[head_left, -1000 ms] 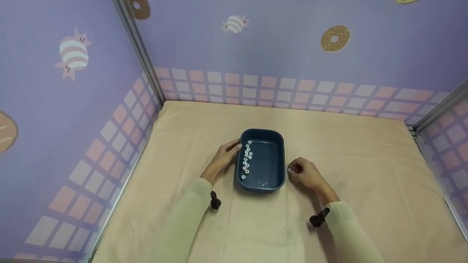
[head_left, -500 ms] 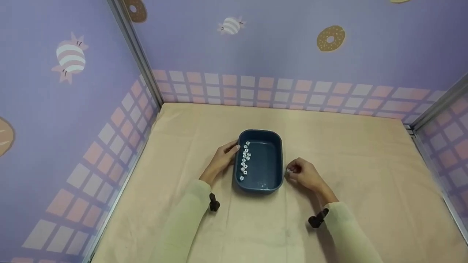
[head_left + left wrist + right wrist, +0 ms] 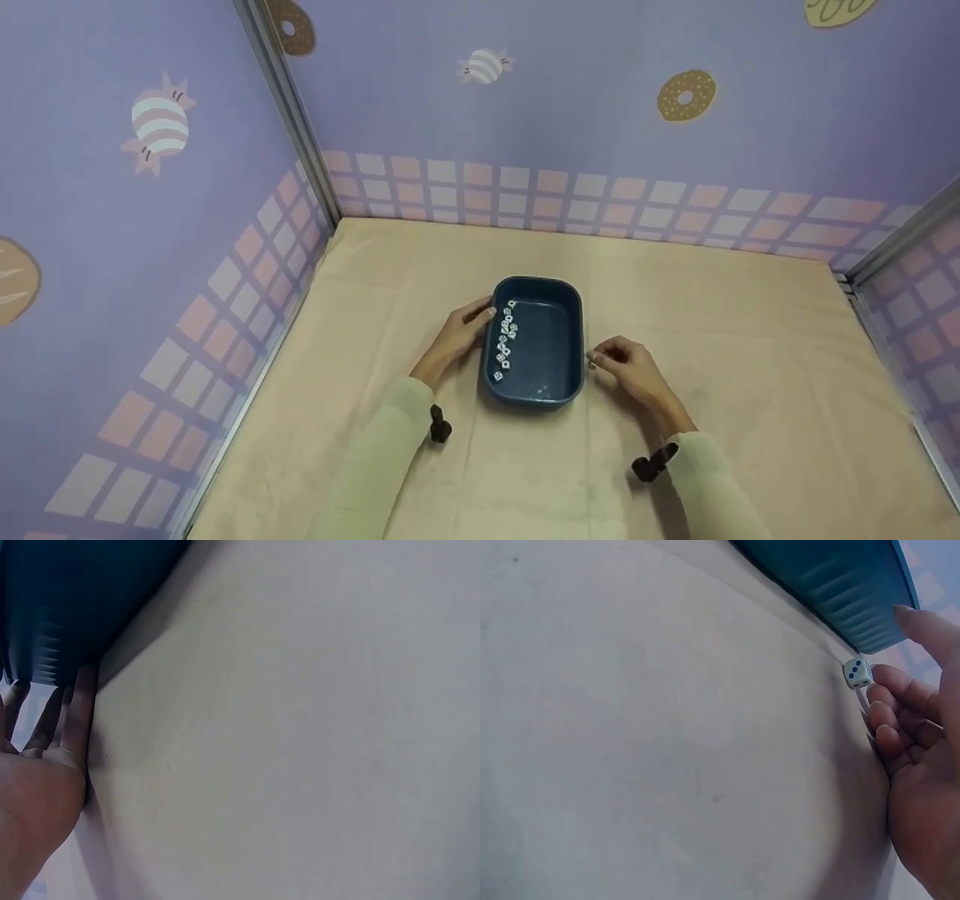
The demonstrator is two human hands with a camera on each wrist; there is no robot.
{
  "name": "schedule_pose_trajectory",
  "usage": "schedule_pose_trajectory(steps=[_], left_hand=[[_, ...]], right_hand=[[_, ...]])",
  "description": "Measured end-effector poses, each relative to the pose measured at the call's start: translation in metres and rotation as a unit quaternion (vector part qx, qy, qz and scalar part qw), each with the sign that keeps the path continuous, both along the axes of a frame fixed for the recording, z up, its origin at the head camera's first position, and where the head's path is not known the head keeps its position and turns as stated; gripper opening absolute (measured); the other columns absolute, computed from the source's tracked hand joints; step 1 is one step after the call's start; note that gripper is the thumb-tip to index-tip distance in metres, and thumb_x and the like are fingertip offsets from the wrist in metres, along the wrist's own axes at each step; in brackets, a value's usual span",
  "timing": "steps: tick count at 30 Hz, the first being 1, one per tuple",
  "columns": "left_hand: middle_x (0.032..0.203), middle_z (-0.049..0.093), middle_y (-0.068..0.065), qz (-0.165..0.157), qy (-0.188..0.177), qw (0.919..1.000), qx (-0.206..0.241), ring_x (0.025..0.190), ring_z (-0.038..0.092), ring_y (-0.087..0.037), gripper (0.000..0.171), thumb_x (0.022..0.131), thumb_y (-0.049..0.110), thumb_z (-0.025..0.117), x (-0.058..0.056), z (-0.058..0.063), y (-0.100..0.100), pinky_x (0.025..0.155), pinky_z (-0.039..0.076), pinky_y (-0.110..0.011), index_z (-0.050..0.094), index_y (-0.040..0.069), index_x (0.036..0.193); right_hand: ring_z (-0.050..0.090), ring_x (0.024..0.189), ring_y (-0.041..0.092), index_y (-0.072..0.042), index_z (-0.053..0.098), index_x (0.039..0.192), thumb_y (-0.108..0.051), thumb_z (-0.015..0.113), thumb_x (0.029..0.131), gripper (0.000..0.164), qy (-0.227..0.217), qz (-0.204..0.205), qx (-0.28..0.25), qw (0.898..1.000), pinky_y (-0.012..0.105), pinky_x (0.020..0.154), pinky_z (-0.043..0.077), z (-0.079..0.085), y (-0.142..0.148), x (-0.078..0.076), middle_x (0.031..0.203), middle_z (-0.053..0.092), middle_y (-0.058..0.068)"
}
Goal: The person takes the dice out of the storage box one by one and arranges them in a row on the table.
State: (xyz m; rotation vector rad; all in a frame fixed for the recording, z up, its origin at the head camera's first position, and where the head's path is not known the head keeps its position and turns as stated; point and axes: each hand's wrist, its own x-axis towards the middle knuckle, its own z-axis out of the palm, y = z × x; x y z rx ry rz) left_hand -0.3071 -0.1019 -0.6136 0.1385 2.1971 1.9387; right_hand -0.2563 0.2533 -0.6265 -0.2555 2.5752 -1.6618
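A dark blue plastic bin (image 3: 541, 352) stands on the cloth in the head view, with several white dice (image 3: 503, 341) lined along its left inner side. My left hand (image 3: 459, 334) holds its left wall, thumb at the rim and fingers against the outside. In the left wrist view those fingers (image 3: 77, 716) reach up to the bin's lower side. Just right of the bin is my right hand (image 3: 630, 367). A single white die (image 3: 857, 673) with blue pips sits at the index fingertip in the right wrist view, close to the bin's base. The thumb is lifted apart from it, near the bin's wall.
A beige cloth (image 3: 750, 337) covers the table, with faint creases. Purple panels (image 3: 570, 82) with printed sweets and doughnuts enclose the back and sides, joined by metal posts (image 3: 292, 112). A dark wrist camera (image 3: 654, 463) is strapped to each forearm.
The right thumb and index finger have parted from their pinch on the die, which is now lower at the fingertips. The left hand and bin keep their place; the head view has tilted slightly.
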Motion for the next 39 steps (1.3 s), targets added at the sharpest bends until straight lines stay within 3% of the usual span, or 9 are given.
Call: schedule_pose_trajectory(steps=[7,15,21,28,32,36,39], left_hand=[[0.160,0.051,-0.011,0.001,-0.014,0.9999,0.008,0.137,0.059,-0.029,0.055,0.109,0.037,0.062,-0.002,-0.003,-0.001,0.105,0.056,-0.039,0.051,0.017,0.159],[0.161,0.051,-0.008,-0.002,0.006,1.0000,0.003,0.143,0.053,-0.028,0.053,0.109,0.038,0.061,-0.002,0.004,-0.001,0.115,0.048,-0.042,0.053,0.018,0.158],[0.161,0.050,-0.010,-0.001,-0.002,1.0000,-0.002,0.141,0.055,-0.029,0.055,0.109,0.039,0.060,0.002,0.003,-0.001,0.112,0.050,-0.043,0.052,0.017,0.158],[0.162,0.050,-0.007,-0.004,0.005,0.9997,-0.022,0.145,0.050,-0.028,0.055,0.109,0.043,0.060,0.003,-0.001,0.001,0.118,0.044,-0.044,0.053,0.020,0.158],[0.161,0.051,-0.007,-0.002,0.011,0.9996,-0.024,0.148,0.047,-0.029,0.055,0.109,0.042,0.060,0.003,-0.001,0.000,0.122,0.038,-0.045,0.053,0.018,0.157],[0.161,0.050,-0.007,0.000,0.009,0.9996,-0.026,0.149,0.046,-0.029,0.056,0.108,0.043,0.061,0.000,-0.002,-0.002,0.122,0.039,-0.045,0.053,0.017,0.157],[0.161,0.050,-0.007,-0.001,0.006,0.9998,-0.017,0.147,0.049,-0.028,0.056,0.108,0.043,0.062,-0.002,-0.003,-0.003,0.119,0.043,-0.044,0.054,0.018,0.157]], right_hand=[[0.062,0.090,0.026,0.003,0.073,0.111,-0.017,0.073,0.103,0.022,0.004,0.000,-0.006,1.000,0.023,0.077,0.049,0.000,-0.001,0.001,0.100,0.071,0.016],[0.061,0.087,0.020,-0.003,0.075,0.110,-0.028,0.074,0.102,0.026,0.001,-0.012,-0.022,1.000,0.024,0.075,0.051,0.002,0.002,-0.002,0.099,0.071,0.011],[0.063,0.086,0.018,0.000,0.074,0.112,-0.022,0.071,0.104,0.024,0.002,-0.016,-0.031,0.999,0.023,0.074,0.052,0.000,0.000,0.002,0.102,0.072,0.016],[0.062,0.086,0.018,0.007,0.072,0.113,-0.013,0.068,0.105,0.022,-0.004,-0.018,-0.039,0.999,0.022,0.074,0.052,0.026,-0.005,0.017,0.101,0.071,0.019],[0.064,0.092,0.026,0.009,0.070,0.117,-0.014,0.065,0.107,0.026,-0.005,-0.006,-0.031,0.999,0.026,0.078,0.053,0.035,-0.008,0.021,0.106,0.071,0.022],[0.064,0.097,0.036,0.008,0.071,0.118,-0.015,0.064,0.107,0.026,-0.013,-0.016,-0.032,0.999,0.031,0.082,0.055,0.019,-0.006,0.013,0.108,0.071,0.023],[0.065,0.098,0.036,0.005,0.071,0.119,-0.019,0.064,0.108,0.027,-0.010,-0.023,-0.035,0.999,0.031,0.082,0.055,0.005,-0.003,0.005,0.110,0.072,0.023]])
